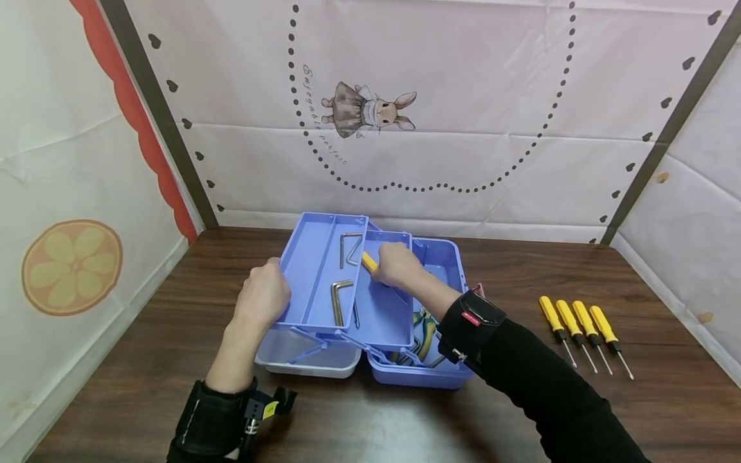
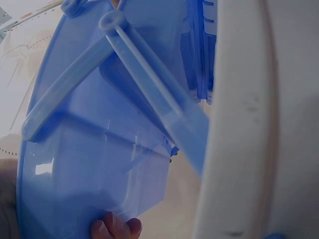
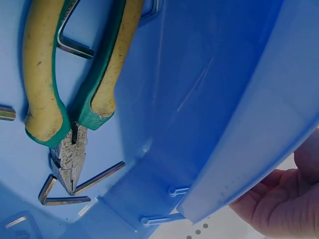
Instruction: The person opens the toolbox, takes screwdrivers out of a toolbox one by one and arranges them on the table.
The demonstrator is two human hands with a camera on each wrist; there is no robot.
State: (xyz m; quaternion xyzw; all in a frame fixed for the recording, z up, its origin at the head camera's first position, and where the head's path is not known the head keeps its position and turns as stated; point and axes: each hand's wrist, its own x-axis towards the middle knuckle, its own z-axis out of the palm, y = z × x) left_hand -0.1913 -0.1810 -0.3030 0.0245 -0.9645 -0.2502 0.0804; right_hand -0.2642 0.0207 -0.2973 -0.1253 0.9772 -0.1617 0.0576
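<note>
A blue toolbox (image 1: 442, 247) stands unfolded, its tiers fanned out to the left. My left hand (image 1: 263, 292) grips the left edge of the upper tray (image 1: 312, 270); in the left wrist view its fingertips (image 2: 117, 226) curl against the tray's underside. Over the middle tray (image 1: 382, 315), my right hand (image 1: 399, 263) holds a screwdriver by its yellow handle (image 1: 369, 262); the shaft is hidden. Several hex keys (image 1: 337, 302) lie in the upper tray. Pliers (image 3: 42, 74) with yellow-green handles rest among hex keys (image 3: 99, 178) in the toolbox's bottom.
Several yellow-handled screwdrivers (image 1: 570, 315) lie in a row on the wooden table (image 1: 492, 411) to the right. A translucent lid (image 1: 312, 370) lies under the raised trays at left. Printed cloth walls (image 1: 463, 116) enclose the back and sides.
</note>
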